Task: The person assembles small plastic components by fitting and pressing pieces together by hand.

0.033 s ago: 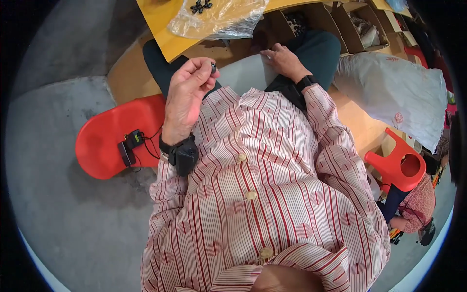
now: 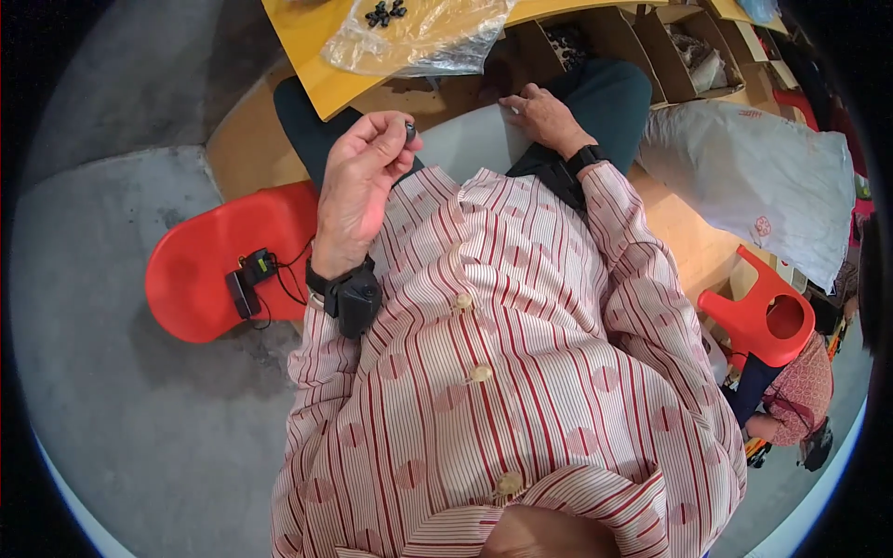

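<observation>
My left hand (image 2: 358,177) is raised before my chest, its thumb and fingers closed in a pinch. They grip a small black piece (image 2: 410,132) that looks rounded; its exact kind is too small to tell. Lower and to the right, my right hand (image 2: 549,121) rests at the edge of a pale grey panel (image 2: 470,138) between my knees. Its fingers lie loosely stretched, with nothing visible in them. Similar small black pieces (image 2: 383,13) lie in a cluster on a clear plastic bag (image 2: 419,42) on the yellow table (image 2: 312,56).
Cardboard boxes (image 2: 693,56) with small parts stand beyond my right knee. A large white sack (image 2: 753,177) lies at the right, with a red stool (image 2: 767,312) below it. Another red stool (image 2: 200,270) at the left bears a black device with cables. A person (image 2: 795,391) is at the far right.
</observation>
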Motion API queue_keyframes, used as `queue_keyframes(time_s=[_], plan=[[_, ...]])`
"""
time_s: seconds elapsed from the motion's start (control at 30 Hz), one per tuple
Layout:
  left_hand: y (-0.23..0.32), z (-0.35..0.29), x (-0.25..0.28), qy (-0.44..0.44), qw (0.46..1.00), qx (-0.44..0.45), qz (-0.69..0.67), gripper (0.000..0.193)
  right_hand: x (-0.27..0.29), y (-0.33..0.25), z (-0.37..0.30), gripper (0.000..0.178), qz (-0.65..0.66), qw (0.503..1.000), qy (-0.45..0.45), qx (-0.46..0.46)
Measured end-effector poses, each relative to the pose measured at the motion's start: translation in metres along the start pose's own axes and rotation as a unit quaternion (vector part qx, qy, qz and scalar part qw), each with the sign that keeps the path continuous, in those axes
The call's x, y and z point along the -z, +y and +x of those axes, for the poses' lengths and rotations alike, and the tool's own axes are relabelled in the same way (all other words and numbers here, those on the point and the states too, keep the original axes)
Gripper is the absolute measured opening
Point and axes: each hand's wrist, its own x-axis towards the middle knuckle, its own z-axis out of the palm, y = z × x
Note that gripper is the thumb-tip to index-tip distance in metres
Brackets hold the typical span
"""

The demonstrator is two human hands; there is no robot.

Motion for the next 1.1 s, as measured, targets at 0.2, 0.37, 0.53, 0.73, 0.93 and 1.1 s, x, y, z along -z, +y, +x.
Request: queue_keyframes(time_s=[0.2, 0.37, 0.53, 0.73, 0.93, 1.1], plan=[[-0.003, -0.002, -0.001, -0.032, 0.999, -0.01, -0.036, 0.024, 0.004, -0.015, -0.007, 0.04, 0.073, 0.996, 0.013, -0.05], [0.005, -0.005, -0.012, -0.08, 0.994, -0.019, -0.072, 0.025, 0.012, -0.015, -0.011, 0.041, 0.082, 0.995, 0.027, -0.054], [0.01, -0.011, -0.017, -0.098, 0.992, -0.026, -0.078, 0.024, 0.008, -0.019, -0.01, 0.038, 0.084, 0.994, 0.039, -0.056], [0.014, -0.012, -0.022, -0.095, 0.993, -0.032, -0.069, 0.023, 0.008, -0.018, -0.008, 0.038, 0.093, 0.993, 0.032, -0.061], [0.011, -0.009, -0.027, -0.093, 0.993, -0.023, -0.065, 0.021, 0.001, -0.011, -0.011, 0.037, 0.082, 0.994, 0.066, -0.038], [-0.005, -0.003, -0.016, -0.084, 0.994, 0.004, -0.065, 0.021, 0.004, -0.024, -0.018, 0.04, 0.112, 0.99, 0.054, -0.068]])
